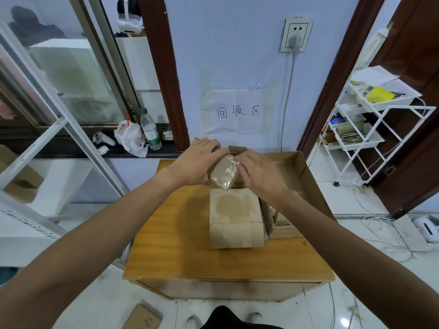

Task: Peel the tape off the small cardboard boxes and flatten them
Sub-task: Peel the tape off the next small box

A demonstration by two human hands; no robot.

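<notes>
A small cardboard box point(237, 150) is held up over the far part of the wooden table point(171, 245), mostly hidden by both hands. My left hand point(197, 162) grips its left side. My right hand point(259, 172) pinches a wide strip of clear tape point(224, 173), which hangs loose from the box with brown paper fibres stuck to it. Below them a flattened small box point(235, 217) lies on the table, its top showing a torn, paler patch.
A large open cardboard box point(306, 176) with more cardboard inside stands at the table's right. A windowsill at the left holds a water bottle point(149, 129) and a plastic bag. A white wire rack point(370, 119) stands at the right; cables lie on the floor.
</notes>
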